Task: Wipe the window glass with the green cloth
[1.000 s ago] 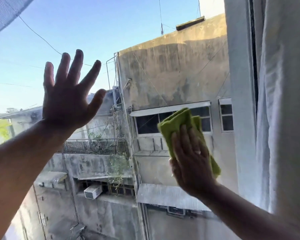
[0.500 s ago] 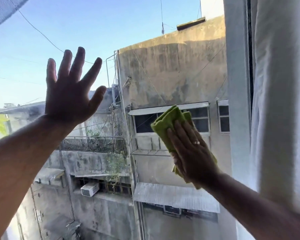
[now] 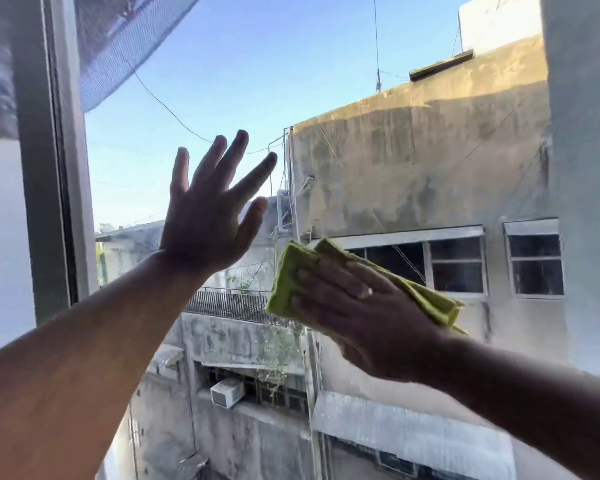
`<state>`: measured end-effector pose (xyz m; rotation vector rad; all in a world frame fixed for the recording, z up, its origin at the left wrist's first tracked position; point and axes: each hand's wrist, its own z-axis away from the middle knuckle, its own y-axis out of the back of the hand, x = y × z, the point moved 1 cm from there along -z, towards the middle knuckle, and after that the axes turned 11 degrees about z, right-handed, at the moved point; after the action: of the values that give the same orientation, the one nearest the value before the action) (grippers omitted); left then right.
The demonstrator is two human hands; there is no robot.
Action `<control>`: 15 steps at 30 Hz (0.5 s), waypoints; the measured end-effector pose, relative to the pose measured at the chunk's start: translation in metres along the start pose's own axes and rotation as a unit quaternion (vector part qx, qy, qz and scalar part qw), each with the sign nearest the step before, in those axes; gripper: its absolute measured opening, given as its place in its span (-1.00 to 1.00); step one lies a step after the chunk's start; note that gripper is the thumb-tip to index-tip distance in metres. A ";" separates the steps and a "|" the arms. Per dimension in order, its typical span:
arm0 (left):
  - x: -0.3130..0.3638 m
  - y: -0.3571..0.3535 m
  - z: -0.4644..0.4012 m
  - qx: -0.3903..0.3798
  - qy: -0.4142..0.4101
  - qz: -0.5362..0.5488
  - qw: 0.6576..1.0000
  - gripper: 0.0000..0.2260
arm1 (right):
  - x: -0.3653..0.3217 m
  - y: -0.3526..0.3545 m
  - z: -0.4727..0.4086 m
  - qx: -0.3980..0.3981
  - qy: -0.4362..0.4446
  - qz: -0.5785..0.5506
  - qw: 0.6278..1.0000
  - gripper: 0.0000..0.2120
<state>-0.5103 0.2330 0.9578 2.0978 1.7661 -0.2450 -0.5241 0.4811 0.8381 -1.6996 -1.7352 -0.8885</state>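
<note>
The window glass fills most of the view, with sky and grey buildings behind it. My right hand lies flat on the folded green cloth and presses it against the pane at mid height, fingers pointing left. The cloth sticks out left of the fingers and trails to the right behind the wrist. My left hand is raised with its fingers spread, palm toward the glass, up and to the left of the cloth, holding nothing.
A grey window frame post runs down the left side. Another pale frame upright bounds the pane on the right. A piece of mesh netting hangs at the top left.
My right hand has swept the cloth leftward across the glass and turned so its fingers point left. The view has swung left, bringing the left frame post into sight.
</note>
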 end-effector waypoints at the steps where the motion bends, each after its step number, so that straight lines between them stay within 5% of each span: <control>1: 0.001 -0.001 0.001 0.003 0.001 0.001 1.000 -0.51 | 0.015 -0.001 0.006 0.015 0.027 0.018 0.999 -0.35; 3: 0.005 -0.001 0.002 0.001 0.003 0.004 1.000 -0.51 | 0.061 -0.003 0.009 0.035 -0.035 0.060 0.997 -0.42; 7: 0.005 0.002 0.001 0.001 0.005 0.012 1.000 -0.51 | 0.092 0.003 -0.020 0.009 -0.328 0.014 0.944 -0.32; 9: 0.004 0.003 0.000 0.003 0.002 0.008 1.000 -0.51 | 0.035 0.000 -0.023 0.009 -0.254 -0.008 0.967 -0.26; 11: 0.004 0.003 0.001 0.002 0.004 0.006 1.000 -0.51 | -0.015 0.000 0.004 0.003 -0.032 -0.016 0.999 -0.27; 13: 0.005 0.003 0.002 0.001 0.007 0.011 1.000 -0.51 | -0.001 0.003 0.029 0.000 0.107 0.016 0.994 -0.36; 15: 0.006 0.003 0.002 0.004 0.009 0.011 1.000 -0.51 | 0.046 -0.001 0.023 0.004 0.070 0.052 0.996 -0.38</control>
<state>-0.5058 0.2369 0.9545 2.1301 1.7529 -0.2281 -0.5255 0.5284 0.8590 -1.6638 -1.5422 -0.9295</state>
